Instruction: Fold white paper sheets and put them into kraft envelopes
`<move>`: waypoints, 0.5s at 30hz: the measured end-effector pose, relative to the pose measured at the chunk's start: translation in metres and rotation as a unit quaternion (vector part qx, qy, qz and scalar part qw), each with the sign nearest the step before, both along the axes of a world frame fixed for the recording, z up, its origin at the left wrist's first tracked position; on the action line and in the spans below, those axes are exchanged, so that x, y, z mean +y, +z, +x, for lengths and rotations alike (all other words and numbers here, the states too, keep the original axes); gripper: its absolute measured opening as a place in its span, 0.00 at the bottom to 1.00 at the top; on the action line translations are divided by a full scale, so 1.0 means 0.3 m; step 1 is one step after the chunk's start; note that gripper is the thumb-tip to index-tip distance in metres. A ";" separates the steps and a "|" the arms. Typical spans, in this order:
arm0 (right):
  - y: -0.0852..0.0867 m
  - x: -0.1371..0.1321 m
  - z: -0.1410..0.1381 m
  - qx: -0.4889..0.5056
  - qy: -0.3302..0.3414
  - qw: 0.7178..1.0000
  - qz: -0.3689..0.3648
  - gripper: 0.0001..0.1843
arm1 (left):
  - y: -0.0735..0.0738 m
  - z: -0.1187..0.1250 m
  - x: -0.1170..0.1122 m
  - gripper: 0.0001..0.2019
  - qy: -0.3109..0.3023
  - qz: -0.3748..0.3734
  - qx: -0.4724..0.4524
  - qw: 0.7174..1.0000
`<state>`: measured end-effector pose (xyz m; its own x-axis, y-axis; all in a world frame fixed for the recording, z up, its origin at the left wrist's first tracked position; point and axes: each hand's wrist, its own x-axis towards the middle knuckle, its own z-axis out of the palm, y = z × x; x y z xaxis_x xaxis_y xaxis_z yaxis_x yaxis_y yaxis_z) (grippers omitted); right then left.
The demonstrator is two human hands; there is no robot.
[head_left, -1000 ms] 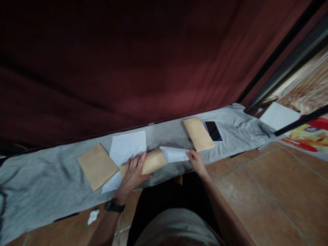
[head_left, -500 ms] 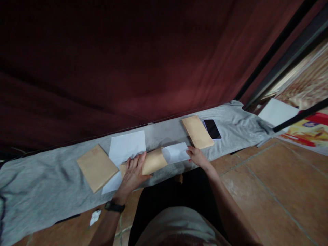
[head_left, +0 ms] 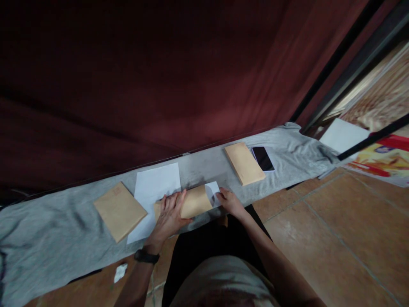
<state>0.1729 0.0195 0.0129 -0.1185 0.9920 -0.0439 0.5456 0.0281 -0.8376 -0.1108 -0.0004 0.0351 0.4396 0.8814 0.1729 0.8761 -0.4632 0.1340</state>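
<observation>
My left hand (head_left: 169, 213) lies flat, fingers spread, on the left end of the envelope (head_left: 195, 201), pressing it to the cloth (head_left: 64, 238). My right hand (head_left: 228, 201) is just past its right end, touching the paper (head_left: 213, 190) that sticks out there; I cannot tell whether it pinches or only pushes. The envelope lies between my hands, long axis left to right along the cloth, mouth toward my right hand.

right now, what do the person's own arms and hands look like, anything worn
Left hand and right hand are ungloved, no rings that I can make out. No sleeves reach the forearms. A black wristwatch sits on the left wrist; the right wrist wears nothing.
</observation>
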 end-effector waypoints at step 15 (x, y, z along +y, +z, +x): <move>-0.003 0.015 -0.107 0.008 -0.010 0.998 -0.065 0.11 | 0.003 0.045 0.002 0.56 -0.025 -0.006 -0.025 0.999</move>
